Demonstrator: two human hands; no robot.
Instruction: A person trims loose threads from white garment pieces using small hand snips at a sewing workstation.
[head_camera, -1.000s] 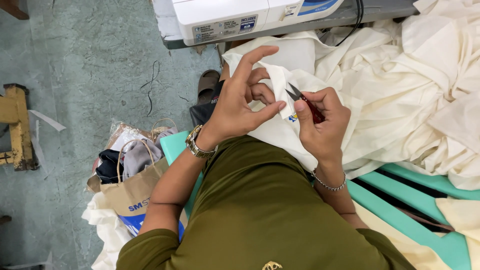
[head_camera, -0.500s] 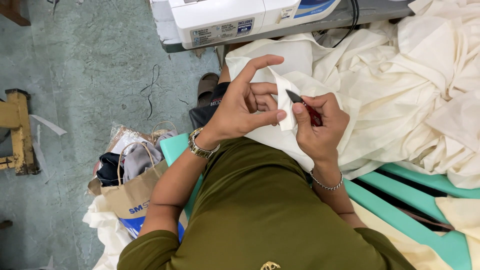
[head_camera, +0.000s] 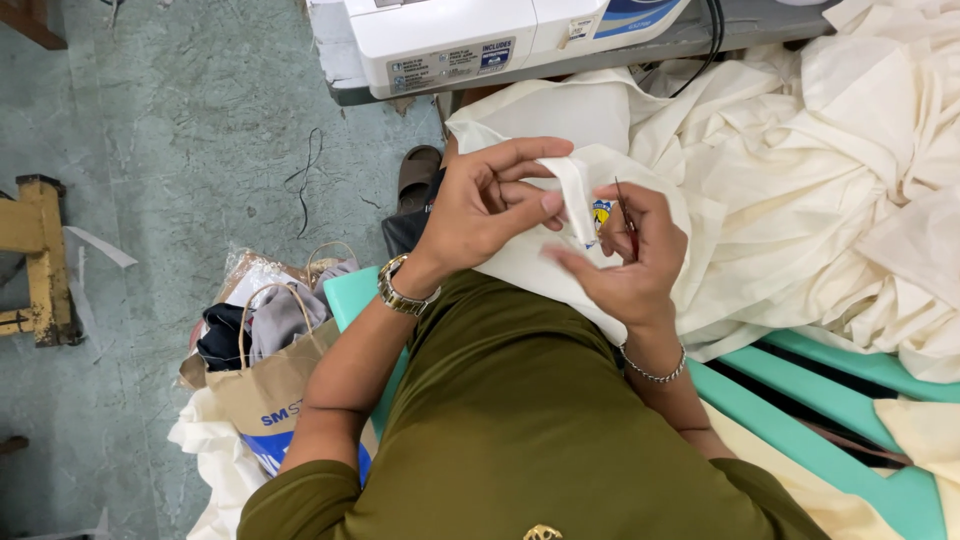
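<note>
- The left hand (head_camera: 485, 205) pinches a folded edge of the cream cloth (head_camera: 800, 190) between thumb and fingers, just left of a small sewn badge (head_camera: 601, 213).
- The right hand (head_camera: 625, 262) is closed on a thin dark tool (head_camera: 628, 218), its tip at the badge; the two hands nearly touch.
- The cloth lies in the lap and piles up to the right, over the teal bench (head_camera: 860, 365).
- A white sewing machine (head_camera: 470, 35) on its tabletop bounds the far side.
- Open green floor (head_camera: 160, 130) lies to the left.
- A brown paper bag (head_camera: 270, 385) at the near left holds dark and grey garments.
</note>
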